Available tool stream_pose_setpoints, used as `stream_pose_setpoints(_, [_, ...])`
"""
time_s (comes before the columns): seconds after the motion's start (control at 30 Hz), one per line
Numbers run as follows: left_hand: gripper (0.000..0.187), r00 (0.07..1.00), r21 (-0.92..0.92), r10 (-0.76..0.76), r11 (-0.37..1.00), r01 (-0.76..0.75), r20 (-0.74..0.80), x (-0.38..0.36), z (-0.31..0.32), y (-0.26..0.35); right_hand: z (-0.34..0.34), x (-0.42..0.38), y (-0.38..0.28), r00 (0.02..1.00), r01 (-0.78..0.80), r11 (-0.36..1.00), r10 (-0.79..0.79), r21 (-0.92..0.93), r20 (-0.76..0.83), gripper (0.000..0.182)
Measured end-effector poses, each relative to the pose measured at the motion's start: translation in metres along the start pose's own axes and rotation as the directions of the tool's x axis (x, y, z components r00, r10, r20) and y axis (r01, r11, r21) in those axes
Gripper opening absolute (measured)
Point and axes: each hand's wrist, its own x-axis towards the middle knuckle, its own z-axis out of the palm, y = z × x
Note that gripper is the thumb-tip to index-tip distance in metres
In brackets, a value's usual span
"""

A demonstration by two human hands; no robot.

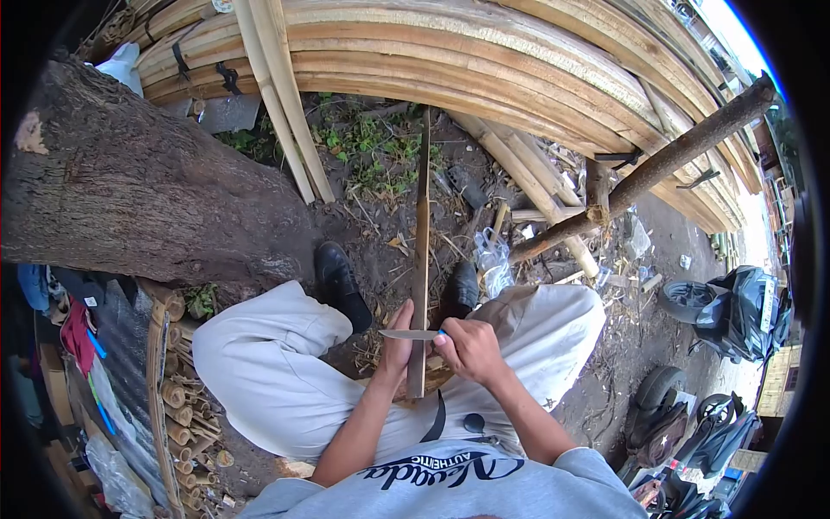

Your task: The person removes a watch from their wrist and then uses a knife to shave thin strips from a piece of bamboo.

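Observation:
A long narrow wooden strip [422, 225] runs from my lap straight out between my shoes, its near end over my thighs. My left hand [399, 336] grips it from the left side, thumb pointing along it. My right hand [472, 349] is closed around the handle of a knife [406, 334], and a bit of blue shows at the handle by the fingers. The blade lies crosswise over the strip and points left, overlapping my left hand in this view. Most of the knife handle is hidden in my fist.
A thick tree trunk [156, 190] leans in on the left. Stacked long planks [484, 52] span the far side, with a slanting pole [657, 164] propped at right. Bamboo pieces [179, 415] are piled at lower left. Motorbikes [735, 311] stand at right.

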Motion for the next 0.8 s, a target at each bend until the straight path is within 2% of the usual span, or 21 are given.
stream_pose_setpoints(0.07, [0.029, 0.993, -0.021, 0.014, 1.0, -0.011, 0.12, 0.002, -0.006, 0.0, -0.001, -0.007, 0.0, 0.999, -0.033, 0.999, 0.034, -0.022, 0.017, 0.037])
stream_pose_setpoints(0.1, [0.031, 0.997, 0.004, -0.005, 1.0, 0.005, 0.074, -0.002, -0.002, 0.002, -0.003, -0.009, -0.002, 0.997, -0.071, 0.997, 0.071, -0.039, 0.012, 0.038])
stream_pose_setpoints(0.23, [0.031, 0.993, 0.016, -0.057, 0.998, 0.055, 0.103, -0.014, 0.005, 0.016, -0.019, -0.014, -0.018, 0.993, -0.12, 0.992, 0.119, -0.034, -0.011, 0.04])
stream_pose_setpoints(0.3, [0.032, 0.996, 0.052, 0.023, 0.998, -0.027, 0.082, -0.015, 0.012, 0.018, -0.024, -0.014, -0.024, 0.994, -0.111, 0.993, 0.111, -0.033, -0.005, 0.038])
stream_pose_setpoints(0.43, [0.032, 0.993, 0.131, 0.079, 0.987, -0.09, 0.086, -0.018, 0.022, 0.027, -0.034, -0.012, -0.032, 0.993, -0.111, 0.993, 0.113, -0.034, 0.042, 0.037])
stream_pose_setpoints(0.6, [0.034, 0.999, 0.158, 0.047, 0.987, -0.043, -0.019, -0.024, 0.037, 0.042, -0.047, -0.003, -0.038, 0.993, -0.119, 0.99, 0.119, -0.08, -0.003, 0.038])
stream_pose_setpoints(0.67, [0.035, 0.999, 0.132, 0.047, 0.99, -0.049, 0.02, -0.025, 0.041, 0.044, -0.054, 0.001, -0.042, 0.986, -0.164, 0.979, 0.16, -0.119, -0.044, 0.042])
stream_pose_setpoints(0.8, [0.035, 0.995, 0.128, 0.091, 0.987, -0.095, 0.039, -0.025, 0.053, 0.046, -0.064, 0.006, -0.047, 0.982, -0.187, 0.977, 0.182, -0.1, -0.057, 0.038])
